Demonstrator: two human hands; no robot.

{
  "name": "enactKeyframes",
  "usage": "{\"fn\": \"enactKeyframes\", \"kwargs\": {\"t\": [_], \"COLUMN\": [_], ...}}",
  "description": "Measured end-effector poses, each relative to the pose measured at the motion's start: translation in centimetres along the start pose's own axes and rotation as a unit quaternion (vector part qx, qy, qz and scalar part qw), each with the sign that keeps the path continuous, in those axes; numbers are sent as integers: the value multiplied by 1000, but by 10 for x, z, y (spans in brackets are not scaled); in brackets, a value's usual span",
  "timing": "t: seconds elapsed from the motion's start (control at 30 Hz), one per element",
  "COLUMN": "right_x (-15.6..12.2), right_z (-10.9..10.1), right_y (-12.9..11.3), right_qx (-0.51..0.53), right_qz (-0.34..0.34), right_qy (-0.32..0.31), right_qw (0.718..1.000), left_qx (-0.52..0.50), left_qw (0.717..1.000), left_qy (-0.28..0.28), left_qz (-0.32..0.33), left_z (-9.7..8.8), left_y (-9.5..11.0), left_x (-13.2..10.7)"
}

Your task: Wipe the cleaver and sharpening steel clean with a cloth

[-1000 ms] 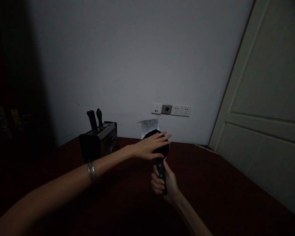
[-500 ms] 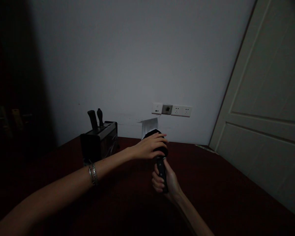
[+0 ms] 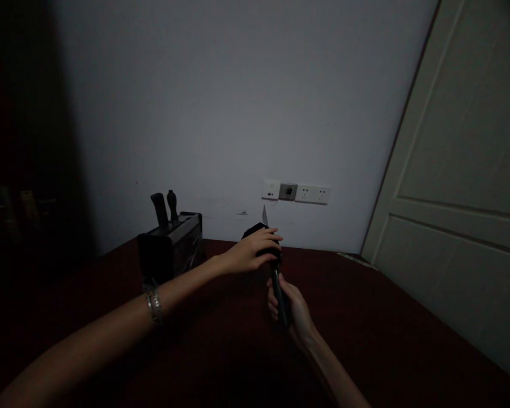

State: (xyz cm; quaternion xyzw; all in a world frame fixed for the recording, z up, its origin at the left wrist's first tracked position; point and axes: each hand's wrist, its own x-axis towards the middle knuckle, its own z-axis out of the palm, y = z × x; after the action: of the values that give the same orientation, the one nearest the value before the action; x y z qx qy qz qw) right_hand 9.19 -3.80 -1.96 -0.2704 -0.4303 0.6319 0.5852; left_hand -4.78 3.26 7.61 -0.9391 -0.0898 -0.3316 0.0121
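My right hand (image 3: 291, 303) is closed round the black handle of a broad knife (image 3: 278, 289) held blade-up above the dark red table (image 3: 386, 328). Only the blade's thin edge and tip (image 3: 264, 215) show, since the blade is turned edge-on to me. My left hand (image 3: 255, 252), with a silver bracelet on its wrist, is wrapped over a black cloth (image 3: 251, 231) that covers the lower part of the blade. The cloth is mostly hidden under my fingers.
A black knife block (image 3: 172, 246) with two dark handles sticking up stands at the back left of the table. A row of wall sockets (image 3: 296, 192) sits on the white wall behind. A pale panelled door (image 3: 463, 187) fills the right side. The left is in deep shadow.
The knife has turned from broadside to edge-on, so the wide blade now shows as a thin sliver. My left hand went from flat fingers to a closed grip on the cloth.
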Motion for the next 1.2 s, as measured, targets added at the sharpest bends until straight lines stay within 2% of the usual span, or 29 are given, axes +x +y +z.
{"fn": "enactKeyframes", "kwargs": {"t": [0.13,0.33,0.4,0.53,0.67,0.73,0.97,1.1,1.2], "right_x": [2,-1,-2,-2,-4,-4,-5,-6,-6], "right_z": [0,6,7,8,9,9,11,9,6], "right_y": [0,4,6,7,7,7,8,12,17], "right_qx": [-51,-134,-156,-191,-199,-202,-216,-230,-272], "right_qz": [-71,-39,-53,-93,-111,-112,-96,-96,-116], "right_qy": [29,70,81,98,110,116,117,125,136], "right_qw": [996,988,983,972,967,966,965,960,946], "left_qx": [-24,0,21,57,87,90,60,59,58], "left_qw": [999,991,989,995,996,995,998,997,996], "left_qy": [28,123,133,77,-17,-40,-30,-51,-71], "left_qz": [-26,-57,-58,-24,14,13,-15,-12,12], "left_z": [3,-10,-15,-15,-1,6,16,14,10], "left_y": [-8,-14,-14,-13,-6,-1,4,2,1], "left_x": [-4,5,9,9,1,-3,-7,-7,-3]}}
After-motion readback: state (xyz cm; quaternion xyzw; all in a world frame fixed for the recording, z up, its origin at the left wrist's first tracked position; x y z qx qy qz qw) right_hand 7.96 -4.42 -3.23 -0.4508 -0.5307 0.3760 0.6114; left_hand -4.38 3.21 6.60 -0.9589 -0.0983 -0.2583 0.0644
